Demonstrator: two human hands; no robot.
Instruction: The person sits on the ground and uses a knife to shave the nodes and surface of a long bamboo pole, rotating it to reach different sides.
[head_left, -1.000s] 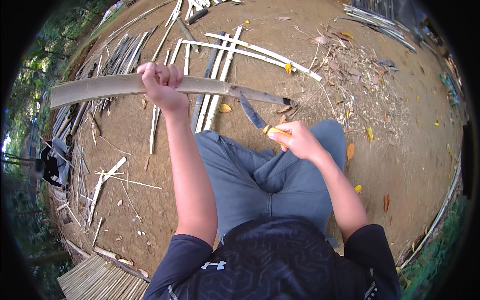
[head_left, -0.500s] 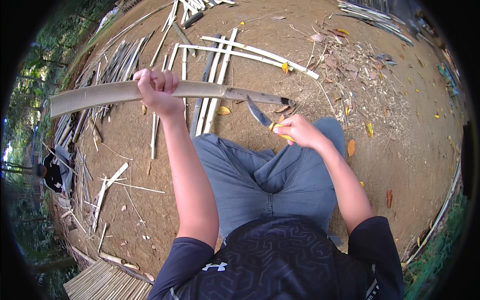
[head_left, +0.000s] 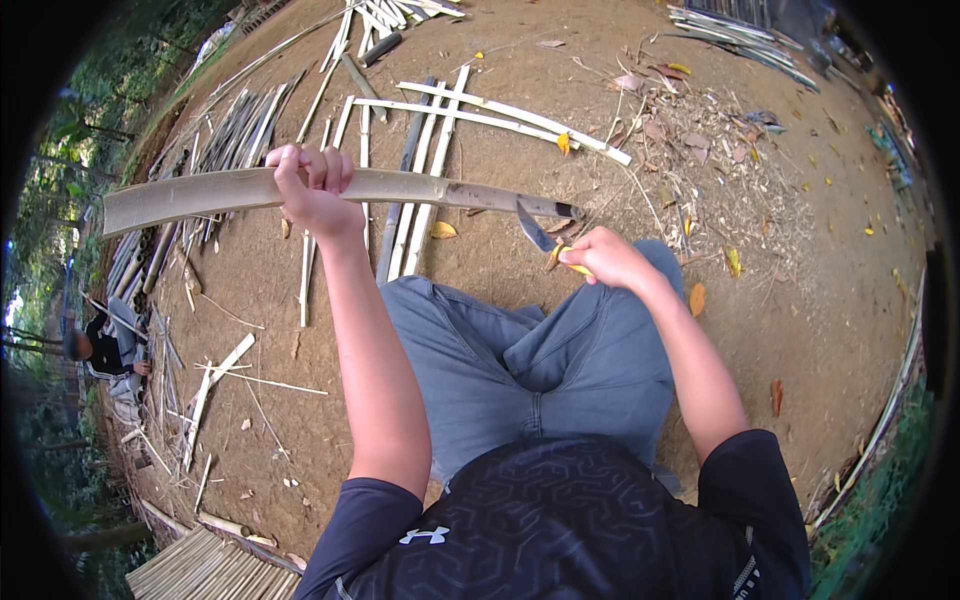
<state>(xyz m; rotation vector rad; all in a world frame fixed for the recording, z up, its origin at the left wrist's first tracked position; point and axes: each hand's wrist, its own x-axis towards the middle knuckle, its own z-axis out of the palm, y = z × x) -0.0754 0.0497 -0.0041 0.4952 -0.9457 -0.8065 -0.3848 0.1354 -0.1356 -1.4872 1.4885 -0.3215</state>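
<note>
Trousers (head_left: 535, 365), grey, cover folded legs nearest the camera; work sits just beyond them. Right hand (head_left: 612, 262): grip closed round the yellow handle of a curved knife (head_left: 535, 229), blade pointing up and left. Blade tip meets the lower edge of the held strip in view, close to its black end; actual contact cannot be told. Left hand (head_left: 318, 195): grip wrapped round that broad bamboo strip (head_left: 400, 187), which lies crosswise beyond the knees.

Progress, as judged: held strip is in one piece, no split visible along its length; left stretch pale, right stretch dark-marked, so work on it looks unfinished. Beyond it on the ground, narrow pale strips (head_left: 440, 150) appear already cut, some crossing others. Darker bundle (head_left: 240, 125) farther left; whether worked or raw, unclear. Far left edge: another person (head_left: 105, 345), near scattered sticks; activity not readable.
</note>
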